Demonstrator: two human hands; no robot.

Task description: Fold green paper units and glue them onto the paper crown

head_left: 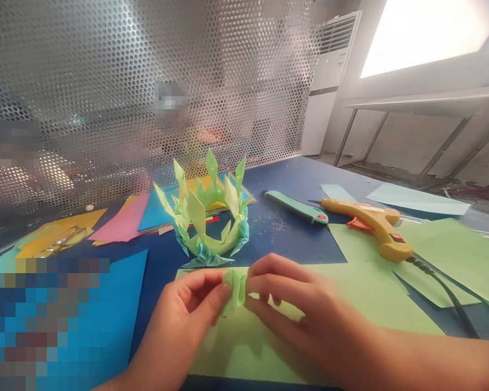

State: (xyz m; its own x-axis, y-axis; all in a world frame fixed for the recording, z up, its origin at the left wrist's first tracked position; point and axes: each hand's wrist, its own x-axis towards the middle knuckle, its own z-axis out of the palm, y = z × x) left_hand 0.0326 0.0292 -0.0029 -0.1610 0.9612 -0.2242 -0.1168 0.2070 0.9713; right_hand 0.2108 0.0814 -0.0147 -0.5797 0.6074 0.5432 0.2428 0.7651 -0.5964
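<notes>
Hands (195,309) (285,298) pinch folded green paper (237,288), seemingly; paper crown (207,228), glue gun (370,222) beyond.

I see bright light from the window (427,32), washed out white. Edges bend. My hands look blurry.

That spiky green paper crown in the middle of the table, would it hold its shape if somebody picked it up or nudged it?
The paper crown is probably very light, being only folded paper, so a nudge would likely slide it across the table. Its thin upright points look easy to bend or crush. The ring is open in the middle, so squeezing might deform it.
</notes>
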